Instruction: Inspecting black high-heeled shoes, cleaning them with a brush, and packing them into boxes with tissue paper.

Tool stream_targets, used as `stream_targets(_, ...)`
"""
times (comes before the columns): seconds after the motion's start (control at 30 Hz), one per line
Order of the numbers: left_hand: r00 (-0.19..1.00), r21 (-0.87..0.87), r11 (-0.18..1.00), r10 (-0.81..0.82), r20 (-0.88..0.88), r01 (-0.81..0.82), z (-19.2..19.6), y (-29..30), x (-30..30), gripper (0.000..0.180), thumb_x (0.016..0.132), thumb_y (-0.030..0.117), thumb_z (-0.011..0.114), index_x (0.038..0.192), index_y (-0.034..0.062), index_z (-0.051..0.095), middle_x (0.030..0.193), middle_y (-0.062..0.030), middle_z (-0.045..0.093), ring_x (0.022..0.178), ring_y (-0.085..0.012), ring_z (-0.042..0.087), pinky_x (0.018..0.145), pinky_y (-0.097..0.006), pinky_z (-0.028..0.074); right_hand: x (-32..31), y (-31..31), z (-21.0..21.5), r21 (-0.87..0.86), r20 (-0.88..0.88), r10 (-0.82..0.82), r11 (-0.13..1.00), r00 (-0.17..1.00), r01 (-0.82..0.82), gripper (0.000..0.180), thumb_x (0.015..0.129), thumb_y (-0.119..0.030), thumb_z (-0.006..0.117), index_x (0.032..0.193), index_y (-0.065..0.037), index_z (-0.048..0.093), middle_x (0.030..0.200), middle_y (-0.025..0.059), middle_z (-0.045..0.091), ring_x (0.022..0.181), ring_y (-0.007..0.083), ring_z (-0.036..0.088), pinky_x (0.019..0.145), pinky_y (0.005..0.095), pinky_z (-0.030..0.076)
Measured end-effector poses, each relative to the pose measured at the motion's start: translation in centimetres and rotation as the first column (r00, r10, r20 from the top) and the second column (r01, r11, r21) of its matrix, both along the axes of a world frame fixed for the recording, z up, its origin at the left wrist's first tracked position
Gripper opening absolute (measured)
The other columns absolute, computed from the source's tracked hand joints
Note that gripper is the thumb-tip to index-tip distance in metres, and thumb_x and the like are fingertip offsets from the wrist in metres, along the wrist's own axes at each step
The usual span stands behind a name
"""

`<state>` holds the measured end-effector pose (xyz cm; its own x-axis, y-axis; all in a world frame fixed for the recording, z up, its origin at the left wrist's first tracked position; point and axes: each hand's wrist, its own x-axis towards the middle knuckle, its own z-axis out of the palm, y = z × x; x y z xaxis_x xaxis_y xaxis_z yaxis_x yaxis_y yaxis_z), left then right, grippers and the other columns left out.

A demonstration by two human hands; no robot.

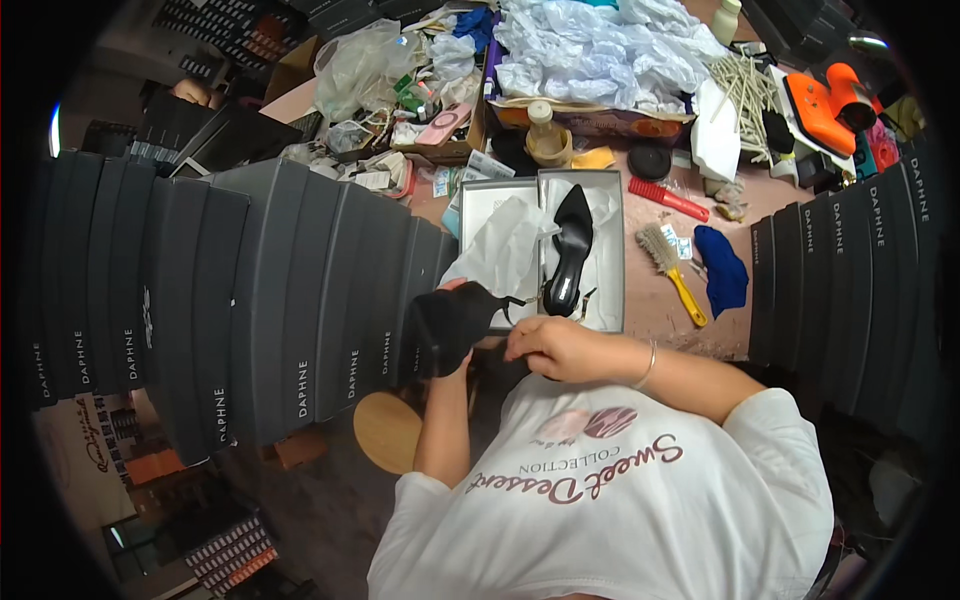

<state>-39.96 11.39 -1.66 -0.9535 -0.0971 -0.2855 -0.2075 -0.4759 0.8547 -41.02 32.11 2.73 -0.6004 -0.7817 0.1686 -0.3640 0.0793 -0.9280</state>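
My left hand is wrapped around a black shoe, holding it over the near left corner of an open grey shoebox. A thin black strap stands out from the shoe's right side. My right hand is closed just right of that strap, its fingertips curled together; whatever they may pinch is hidden. Inside the box lies the other shoe, a black pointed one, with its toe away from me. White tissue paper is crumpled on the left half of the box.
Stacked dark shoeboxes wall in the left side, and more dark boxes the right. Right of the open box lie a yellow-handled brush, a blue cloth and a red comb. Behind stand a bottle and a tissue-filled box.
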Motion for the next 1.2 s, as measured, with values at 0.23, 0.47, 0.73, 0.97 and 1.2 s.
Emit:
stream_targets(0.23, 0.995, -0.142, 0.985, -0.098, 0.030, 0.102, -2.4, 0.1, -0.2, 0.038, 0.097, 0.030, 0.040, 0.108, -0.0016, 0.060, 0.097, -0.0122, 0.065, 0.088, -0.0210, 0.063, 0.084, -0.033, 0.050, 0.1, 1.3, -1.7, -0.143, 0.481, 0.225, 0.974, 0.848, -0.177, 0.023, 0.080, -0.004, 0.054, 0.098, 0.000, 0.067, 0.096, 0.0135, 0.062, 0.094, 0.0258, 0.059, 0.086, 0.0327, 0.046)
stream_targets(0.47, 0.985, 0.237, 0.969, -0.109, 0.135, 0.075, -1.4, 1.3, -0.4, 0.040, 0.098, 0.034, 0.040, 0.107, 0.0001, 0.061, 0.099, -0.0121, 0.065, 0.093, -0.0232, 0.063, 0.086, -0.039, 0.051, 0.0, 3.7, 2.3, -0.066, -0.227, -0.407, 0.913, 0.885, 0.403, 0.031, 0.077, -0.003, 0.059, 0.108, -0.001, 0.064, 0.107, 0.0139, 0.057, 0.097, 0.0299, 0.056, 0.084, 0.0363, 0.047)
stream_targets(0.73, 0.893, 0.576, 0.789, -0.396, 0.214, 0.212, -1.8, 2.8, -1.8, 0.044, 0.093, 0.041, 0.047, 0.111, 0.0019, 0.058, 0.107, -0.0139, 0.063, 0.100, -0.0261, 0.061, 0.086, -0.043, 0.052, 0.8, 5.6, 2.4, -0.017, 0.153, -0.197, 0.979, 0.968, 0.202, 0.033, 0.076, -0.001, 0.058, 0.109, 0.000, 0.063, 0.107, 0.0149, 0.059, 0.103, 0.0324, 0.056, 0.088, 0.0347, 0.046)
stream_targets(0.97, 0.750, 0.695, 0.701, -0.544, 0.376, 0.160, -0.3, 8.3, 1.9, 0.045, 0.098, 0.037, 0.039, 0.132, 0.0070, 0.042, 0.132, -0.0120, 0.047, 0.118, -0.0240, 0.050, 0.102, -0.042, 0.042, -3.2, -0.9, 3.2, -0.266, -0.299, -0.581, 0.813, 0.757, 0.519, 0.034, 0.078, 0.002, 0.063, 0.111, 0.000, 0.057, 0.108, 0.0174, 0.054, 0.097, 0.0341, 0.056, 0.082, 0.0367, 0.048)
stream_targets(1.2, 0.670, 0.704, 0.687, -0.609, 0.424, 0.179, 0.8, 9.3, 1.6, 0.039, 0.098, 0.032, 0.041, 0.125, 0.0046, 0.045, 0.126, -0.0135, 0.050, 0.114, -0.0258, 0.051, 0.099, -0.044, 0.042, -3.1, -2.1, 1.5, -0.011, -0.516, -0.586, 0.734, 0.625, 0.679, 0.035, 0.073, -0.004, 0.059, 0.108, 0.001, 0.057, 0.109, 0.0136, 0.054, 0.093, 0.0298, 0.052, 0.077, 0.0394, 0.043)
